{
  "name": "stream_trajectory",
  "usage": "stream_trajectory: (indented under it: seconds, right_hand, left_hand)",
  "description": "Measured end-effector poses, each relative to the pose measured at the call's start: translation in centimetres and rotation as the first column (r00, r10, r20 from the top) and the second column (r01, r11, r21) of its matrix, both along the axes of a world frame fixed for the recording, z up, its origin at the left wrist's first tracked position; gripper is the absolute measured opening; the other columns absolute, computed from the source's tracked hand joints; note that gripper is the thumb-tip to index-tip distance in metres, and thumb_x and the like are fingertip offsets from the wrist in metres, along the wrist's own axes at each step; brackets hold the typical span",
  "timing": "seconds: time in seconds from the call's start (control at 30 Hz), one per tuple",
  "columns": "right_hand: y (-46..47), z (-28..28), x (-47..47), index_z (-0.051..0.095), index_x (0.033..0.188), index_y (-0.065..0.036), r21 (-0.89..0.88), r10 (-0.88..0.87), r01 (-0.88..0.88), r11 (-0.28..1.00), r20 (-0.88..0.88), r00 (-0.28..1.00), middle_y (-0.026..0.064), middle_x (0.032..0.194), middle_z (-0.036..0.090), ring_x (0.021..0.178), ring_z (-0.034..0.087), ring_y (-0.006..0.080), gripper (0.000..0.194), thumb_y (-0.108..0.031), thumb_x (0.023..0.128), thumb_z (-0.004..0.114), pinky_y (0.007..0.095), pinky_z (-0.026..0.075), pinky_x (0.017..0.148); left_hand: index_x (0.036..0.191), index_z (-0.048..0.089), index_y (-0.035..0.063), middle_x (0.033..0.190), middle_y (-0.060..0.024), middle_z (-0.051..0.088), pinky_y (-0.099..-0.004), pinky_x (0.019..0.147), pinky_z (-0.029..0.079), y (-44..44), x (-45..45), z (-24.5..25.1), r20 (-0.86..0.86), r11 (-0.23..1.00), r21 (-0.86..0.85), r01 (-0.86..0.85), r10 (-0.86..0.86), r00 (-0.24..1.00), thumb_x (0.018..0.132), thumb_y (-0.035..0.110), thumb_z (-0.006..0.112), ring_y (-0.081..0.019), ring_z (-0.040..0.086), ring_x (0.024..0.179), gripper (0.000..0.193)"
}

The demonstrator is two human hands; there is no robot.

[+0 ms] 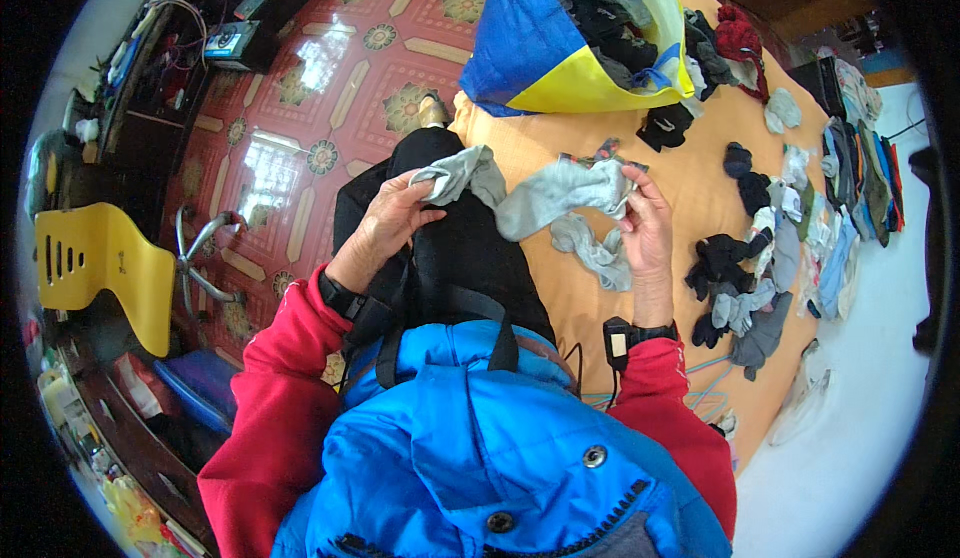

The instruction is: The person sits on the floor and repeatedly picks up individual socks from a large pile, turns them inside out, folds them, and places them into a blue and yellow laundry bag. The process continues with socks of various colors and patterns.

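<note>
My left hand [394,216] grips a crumpled grey sock [474,171] above my black-trousered knee. Between thumb and fingers, my right hand [646,216] pinches the opening of a pale grey sock [559,196], whose toe points left and meets the other sock's hanging end. Below it, a loose pair of light grey socks [592,250] lies on the orange bedspread [570,310]. A dark patterned cloth item [606,151] shows partly behind the right-hand sock.
A blue and yellow bag [517,47] of dark clothes stands ahead on the bed. Sock piles [739,288] and a row of folded clothes [862,175] lie to the right. A yellow chair [112,265] and a metal chair base [206,258] are left, on red patterned flooring [330,100].
</note>
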State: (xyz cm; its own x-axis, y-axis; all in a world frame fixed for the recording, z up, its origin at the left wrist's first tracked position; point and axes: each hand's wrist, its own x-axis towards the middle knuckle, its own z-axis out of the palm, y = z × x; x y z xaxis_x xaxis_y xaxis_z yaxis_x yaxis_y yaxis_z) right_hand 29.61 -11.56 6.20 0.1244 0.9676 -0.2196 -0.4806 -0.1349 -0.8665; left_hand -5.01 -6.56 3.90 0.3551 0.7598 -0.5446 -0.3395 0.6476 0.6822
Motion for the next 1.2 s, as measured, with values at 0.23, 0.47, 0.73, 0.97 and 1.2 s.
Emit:
stream_trajectory:
  seconds: [0.23,0.47,0.73,0.97,1.2]
  right_hand:
    - [0.4,4.4,0.0,0.059,0.116,-0.001,0.102,-0.129,0.103,0.989,0.295,0.947,-0.0003,0.095,0.060,0.072,0.052,0.0021,0.030,0.001,0.087,0.051,0.0163,0.041,0.060]
    - [0.4,8.6,-3.3,0.054,0.124,-0.001,0.391,-0.350,-0.034,0.920,0.857,0.379,0.0102,0.107,0.063,0.089,0.063,0.0168,0.045,0.012,0.082,0.045,0.0275,0.049,0.077]
    - [-4.3,6.9,-15.1,0.030,0.138,0.003,-0.049,0.483,-0.731,0.681,0.780,0.398,0.0263,0.125,0.045,0.080,0.062,0.0287,0.060,-0.003,0.083,0.054,0.0361,0.051,0.070]
    - [-4.0,4.5,-17.6,0.034,0.135,0.005,-0.015,0.569,-0.904,0.427,0.781,0.256,0.0314,0.121,0.040,0.118,0.043,0.0438,0.062,-0.006,0.080,0.058,0.0460,0.039,0.097]
    - [-0.2,1.2,-11.9,0.059,0.096,-0.001,0.010,0.123,-0.327,0.945,0.915,0.383,0.0148,0.084,0.063,0.079,0.063,0.0274,0.023,-0.014,0.078,0.067,0.0373,0.050,0.071]
  left_hand:
    - [0.122,0.055,0.0070,0.111,-0.0072,0.063,-0.0373,0.084,0.051,1.2,0.6,2.8,0.430,0.973,0.230,0.038,-0.136,0.893,0.093,0.028,0.058,-0.0195,0.061,0.099,0.036]
    - [0.133,0.046,0.0053,0.128,-0.0150,0.056,-0.0378,0.081,0.055,-0.7,0.7,1.2,0.501,0.989,0.056,0.138,-0.147,0.853,0.092,0.018,0.054,-0.0306,0.057,0.113,0.044]
    - [0.137,0.040,0.0115,0.129,-0.0080,0.052,-0.0371,0.086,0.053,-6.9,-4.9,0.0,0.325,0.984,-0.139,0.113,-0.063,0.944,0.088,0.006,0.056,-0.0232,0.056,0.113,0.051]
    - [0.137,0.035,0.0085,0.119,-0.0081,0.054,-0.0327,0.087,0.049,-6.5,-2.3,1.9,-0.046,0.987,0.083,0.136,-0.132,0.990,0.084,0.005,0.061,-0.0178,0.057,0.103,0.059]
    - [0.121,0.050,0.0038,0.103,-0.0006,0.060,-0.0252,0.085,0.047,-5.4,-2.8,-1.2,-0.137,0.980,0.196,0.026,0.001,0.991,0.079,-0.012,0.053,-0.0110,0.058,0.095,0.045]
